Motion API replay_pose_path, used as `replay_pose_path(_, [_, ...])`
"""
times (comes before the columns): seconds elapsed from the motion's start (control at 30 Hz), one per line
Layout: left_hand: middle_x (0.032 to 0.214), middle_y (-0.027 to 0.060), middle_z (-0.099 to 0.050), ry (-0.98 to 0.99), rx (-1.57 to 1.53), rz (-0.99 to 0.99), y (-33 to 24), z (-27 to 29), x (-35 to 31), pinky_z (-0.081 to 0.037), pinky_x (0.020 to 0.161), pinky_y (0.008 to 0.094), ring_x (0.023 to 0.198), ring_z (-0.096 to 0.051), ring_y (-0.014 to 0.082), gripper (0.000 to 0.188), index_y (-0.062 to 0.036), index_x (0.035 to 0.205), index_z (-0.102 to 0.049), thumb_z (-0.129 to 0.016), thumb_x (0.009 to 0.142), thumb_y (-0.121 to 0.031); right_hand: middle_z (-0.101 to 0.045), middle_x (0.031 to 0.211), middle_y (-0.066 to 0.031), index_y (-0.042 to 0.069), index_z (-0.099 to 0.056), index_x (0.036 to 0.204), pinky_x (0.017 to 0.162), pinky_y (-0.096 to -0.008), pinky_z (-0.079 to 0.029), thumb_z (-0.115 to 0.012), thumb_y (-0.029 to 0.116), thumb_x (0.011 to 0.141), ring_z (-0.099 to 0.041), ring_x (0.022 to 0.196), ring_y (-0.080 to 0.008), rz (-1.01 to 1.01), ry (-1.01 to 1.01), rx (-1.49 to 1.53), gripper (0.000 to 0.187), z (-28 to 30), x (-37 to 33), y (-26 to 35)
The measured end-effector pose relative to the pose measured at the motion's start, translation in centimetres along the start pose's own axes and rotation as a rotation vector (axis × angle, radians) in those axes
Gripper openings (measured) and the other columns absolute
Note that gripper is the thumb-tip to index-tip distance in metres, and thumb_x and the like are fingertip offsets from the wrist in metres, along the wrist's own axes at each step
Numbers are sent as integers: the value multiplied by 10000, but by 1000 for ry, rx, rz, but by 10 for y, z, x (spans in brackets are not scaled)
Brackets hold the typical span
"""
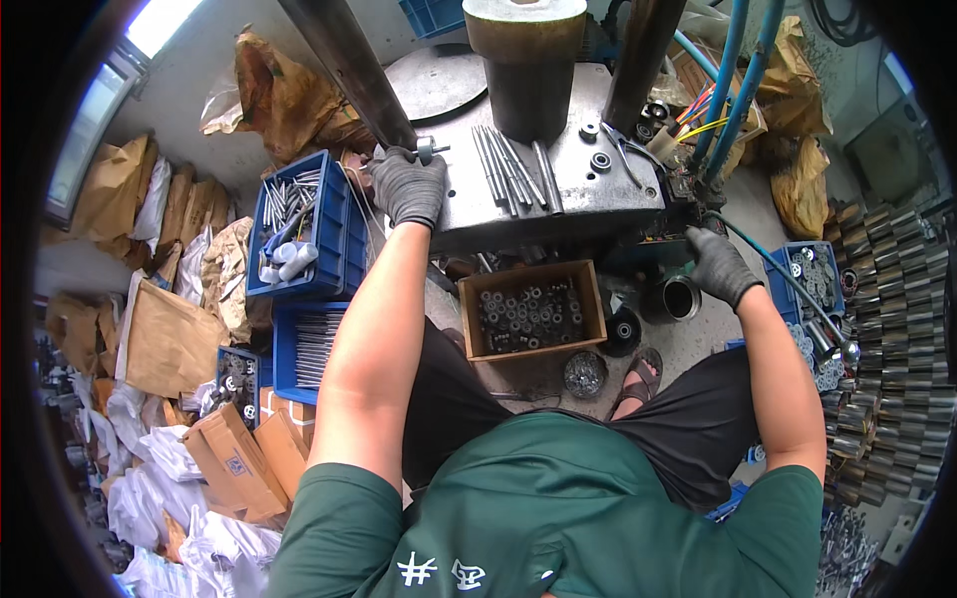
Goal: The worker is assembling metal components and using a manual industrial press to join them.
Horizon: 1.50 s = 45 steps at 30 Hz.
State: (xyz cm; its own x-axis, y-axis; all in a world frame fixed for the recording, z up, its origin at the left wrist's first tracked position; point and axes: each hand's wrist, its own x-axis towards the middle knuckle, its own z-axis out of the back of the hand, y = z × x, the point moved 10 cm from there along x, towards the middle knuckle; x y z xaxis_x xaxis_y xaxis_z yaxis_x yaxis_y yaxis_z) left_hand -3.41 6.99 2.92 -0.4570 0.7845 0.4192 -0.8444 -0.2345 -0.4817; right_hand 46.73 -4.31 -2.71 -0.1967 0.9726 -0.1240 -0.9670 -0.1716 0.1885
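Observation:
My left hand [407,187], in a grey knit glove, is closed at the left edge of the press table [454,204]. It grips a small metal part [427,149], a short round collar with a thin pin sticking out to the right. Several slender metal rods [506,169] lie side by side in the middle of the table, and a thicker rod [547,177] lies beside them. Above stands the thick press ram [525,80]. My gloved right hand [725,266] is at the table's right side, below some hose fittings. Its fingers look curled, and whatever they grip is hidden.
Pliers [625,157] and two bearing-like rings [600,161] lie on the table's right. A wooden box [533,353] of small rings stands below its front edge. Blue crates [351,224] flank me on the left. Stacked metal cylinders [897,339] line the right; blue hoses [726,85] hang nearby.

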Motion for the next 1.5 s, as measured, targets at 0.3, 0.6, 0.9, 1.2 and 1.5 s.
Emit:
replay_pose_path(0.3, [1123,218,-680,-14,-43,70,14,-6,3,-569,912,494,1026,-709,386,346,-83,1061,-744,-811,822,-324,-764,1059,-215,69,-744,1082,890,-502,-583,-698,99,790,-726,1035,-421,-52,498,-278,297,-76,-52,-68])
replay_pose_path(0.6, [1060,162,-717,-80,-231,13,16,-3,9,-532,947,493,1036,-685,328,479,-73,1114,-701,-896,760,-330,-734,984,-228,49,-721,1053,858,-500,-578,-725,205,864,-712,975,-431,148,-118,200,246,17,5,48])
replay_pose_path(0.9, [1131,208,-730,533,-320,-405,-57,-43,-48,-575,946,451,1014,-724,332,540,-7,1264,-690,-829,866,-344,-719,998,-189,71,-737,1065,931,-499,-558,-716,133,857,-690,1034,-404,341,-456,233,218,62,67,119])
replay_pose_path(1.2, [1085,212,-740,728,-284,-316,-43,-70,-33,-571,928,401,1021,-723,303,538,-30,1338,-649,-824,889,-271,-704,1266,-179,62,-686,1278,1061,-483,-506,-734,169,843,-647,1176,-390,108,-586,82,451,63,148,122])
replay_pose_path(1.5, [1076,205,-736,712,-200,-294,-52,-54,-34,-567,949,430,1036,-716,324,563,-77,1385,-639,-796,900,-314,-754,1100,-131,164,-797,1142,977,-465,-551,-758,237,858,-675,1084,-358,55,-481,13,296,45,196,134])
